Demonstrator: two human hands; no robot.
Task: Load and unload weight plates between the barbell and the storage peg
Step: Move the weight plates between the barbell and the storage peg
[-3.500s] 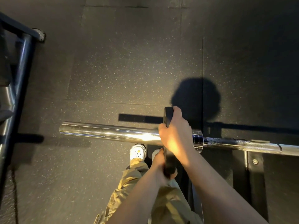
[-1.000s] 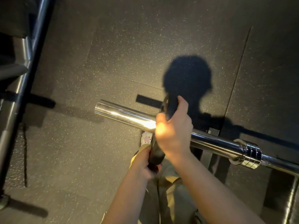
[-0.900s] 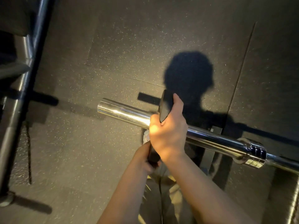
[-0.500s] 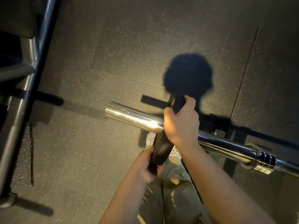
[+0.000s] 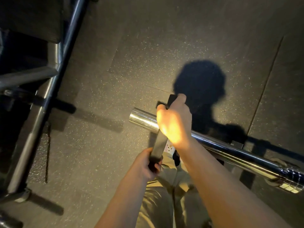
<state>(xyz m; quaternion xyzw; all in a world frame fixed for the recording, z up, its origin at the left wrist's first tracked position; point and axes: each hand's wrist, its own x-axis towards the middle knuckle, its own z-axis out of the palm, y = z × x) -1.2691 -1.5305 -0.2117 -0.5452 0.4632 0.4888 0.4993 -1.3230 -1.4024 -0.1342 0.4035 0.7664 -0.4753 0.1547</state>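
Observation:
A black weight plate (image 5: 159, 145) sits edge-on around the chrome barbell sleeve (image 5: 143, 119), close to the sleeve's open left end. My right hand (image 5: 174, 122) grips the plate's top rim, fingers curled over the far side. My left hand (image 5: 146, 165) grips the bottom rim from below. The sleeve runs down to the right to its ribbed collar (image 5: 286, 180). Much of the plate is hidden behind my right hand.
A dark metal rack frame (image 5: 49, 89) with chrome tubes and horizontal pegs stands at the left. Speckled black rubber floor lies all around. My khaki trousers (image 5: 164, 203) and a white shoe (image 5: 169, 148) show below the bar.
The plate has slid leftward along the sleeve, from against the collar to near the open end. Both hands have kept their grip, and the rack at the left looks closer.

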